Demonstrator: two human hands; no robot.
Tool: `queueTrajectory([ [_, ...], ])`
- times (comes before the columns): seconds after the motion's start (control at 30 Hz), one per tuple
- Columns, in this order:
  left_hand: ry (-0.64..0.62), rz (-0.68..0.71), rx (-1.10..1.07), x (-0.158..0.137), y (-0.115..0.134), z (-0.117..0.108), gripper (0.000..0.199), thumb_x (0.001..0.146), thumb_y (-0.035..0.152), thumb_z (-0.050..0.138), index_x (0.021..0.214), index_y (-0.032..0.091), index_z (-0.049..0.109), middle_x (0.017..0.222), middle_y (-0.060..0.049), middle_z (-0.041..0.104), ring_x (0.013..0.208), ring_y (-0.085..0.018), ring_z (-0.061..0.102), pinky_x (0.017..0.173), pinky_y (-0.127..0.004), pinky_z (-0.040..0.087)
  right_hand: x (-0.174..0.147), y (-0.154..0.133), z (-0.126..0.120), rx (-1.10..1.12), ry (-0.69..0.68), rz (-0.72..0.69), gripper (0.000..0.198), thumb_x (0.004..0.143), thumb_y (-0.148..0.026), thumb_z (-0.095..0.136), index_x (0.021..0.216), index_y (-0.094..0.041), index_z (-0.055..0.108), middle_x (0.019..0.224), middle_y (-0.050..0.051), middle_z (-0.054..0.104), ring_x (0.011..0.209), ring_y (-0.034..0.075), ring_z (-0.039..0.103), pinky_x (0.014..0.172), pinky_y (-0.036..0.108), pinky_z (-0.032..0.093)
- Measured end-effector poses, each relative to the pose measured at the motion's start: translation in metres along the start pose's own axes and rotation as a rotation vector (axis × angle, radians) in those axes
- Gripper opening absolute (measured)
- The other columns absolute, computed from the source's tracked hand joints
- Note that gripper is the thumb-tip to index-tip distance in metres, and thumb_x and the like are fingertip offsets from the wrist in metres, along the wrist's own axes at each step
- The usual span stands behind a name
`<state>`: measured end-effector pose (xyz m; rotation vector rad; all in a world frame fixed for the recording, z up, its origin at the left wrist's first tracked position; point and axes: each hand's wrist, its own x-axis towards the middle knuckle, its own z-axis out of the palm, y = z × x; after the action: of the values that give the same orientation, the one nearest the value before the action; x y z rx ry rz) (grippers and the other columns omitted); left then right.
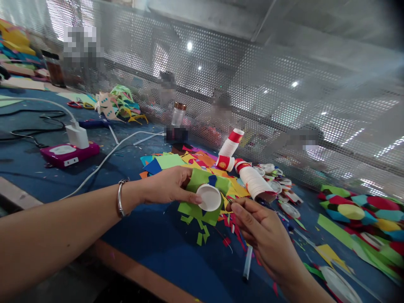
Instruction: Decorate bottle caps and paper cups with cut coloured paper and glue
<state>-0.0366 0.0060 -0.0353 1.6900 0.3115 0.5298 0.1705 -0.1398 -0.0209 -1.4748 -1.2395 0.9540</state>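
Observation:
My left hand (pixel 172 185) grips a paper cup (pixel 209 198), thumb on its white round end. Bright green paper (pixel 198 177) surrounds the cup, with a small dark blue paper piece (pixel 212 180) along its upper side. Cut green strips (pixel 202 233) lie below it. At the cup's right side, my right hand (pixel 257 227) is closed in a pinch around a thin dark item (pixel 227 199); most of it is hidden by the fingers and its kind is unclear. Beneath this hand lies a pen-like stick (pixel 248 263) on the blue table.
Coloured paper scraps (pixel 172 161) and red-and-white paper cups (pixel 255 181) lie beyond my hands. A magenta power strip (pixel 71 155) with a white plug and cable sits left. Patterned paper pieces (pixel 353 208) are at right. A perforated metal screen (pixel 252 88) borders the table.

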Motion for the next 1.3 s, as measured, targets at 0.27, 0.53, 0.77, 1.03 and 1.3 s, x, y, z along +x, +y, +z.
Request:
queueTrajectory([
  [0.27, 0.009, 0.01, -0.105, 0.0, -0.004, -0.003, 0.028, 0.078, 0.03, 0.082, 0.093, 0.018, 0.06, 0.094, -0.002, 0.07, 0.085, -0.015, 0.064, 0.075, -0.028, 0.047, 0.0, 0.0, -0.003, 0.069, 0.006, 0.044, 0.04, 0.084, -0.056, 0.074, 0.086, -0.017, 0.065, 0.06, -0.009, 0.028, 0.051, 0.007, 0.012, 0.042, 0.021, 0.008],
  [0.53, 0.162, 0.011, -0.054, 0.004, -0.01, -0.003, 0.03, 0.08, 0.031, 0.078, 0.096, 0.017, 0.058, 0.095, -0.002, 0.068, 0.087, -0.016, 0.063, 0.075, -0.028, 0.047, 0.0, -0.002, -0.003, 0.175, 0.018, 0.044, 0.04, 0.084, -0.054, 0.074, 0.086, -0.016, 0.063, 0.061, -0.008, 0.031, 0.051, 0.006, 0.012, 0.042, 0.02, 0.008],
  [0.77, 0.151, 0.059, 0.259, 0.003, -0.011, -0.002, 0.037, 0.081, 0.043, 0.075, 0.081, 0.019, 0.047, 0.076, 0.005, 0.049, 0.068, -0.01, 0.046, 0.058, -0.024, 0.03, 0.003, 0.001, -0.005, 0.175, -0.005, 0.057, 0.038, 0.087, -0.053, 0.072, 0.086, -0.016, 0.064, 0.06, -0.008, 0.029, 0.051, 0.006, 0.013, 0.041, 0.019, 0.01],
  [1.03, 0.169, 0.114, 0.585, -0.004, 0.004, 0.002, 0.032, 0.086, 0.039, 0.069, 0.074, 0.02, 0.046, 0.071, 0.005, 0.044, 0.063, -0.01, 0.039, 0.056, -0.027, 0.027, 0.003, -0.001, -0.004, 0.074, 0.057, -0.01, 0.04, 0.084, -0.055, 0.073, 0.096, -0.018, 0.064, 0.059, -0.009, 0.03, 0.05, 0.007, 0.017, 0.043, 0.021, 0.011],
  [1.3, 0.114, 0.074, 0.48, -0.007, 0.007, 0.007, 0.028, 0.087, 0.044, 0.067, 0.083, 0.018, 0.059, 0.075, 0.004, 0.05, 0.068, -0.011, 0.042, 0.058, -0.025, 0.031, 0.001, -0.004, 0.0, 0.068, 0.17, -0.164, 0.035, 0.086, -0.05, 0.073, 0.105, -0.021, 0.065, 0.061, -0.006, 0.043, 0.048, 0.009, 0.032, 0.04, 0.021, 0.023],
])
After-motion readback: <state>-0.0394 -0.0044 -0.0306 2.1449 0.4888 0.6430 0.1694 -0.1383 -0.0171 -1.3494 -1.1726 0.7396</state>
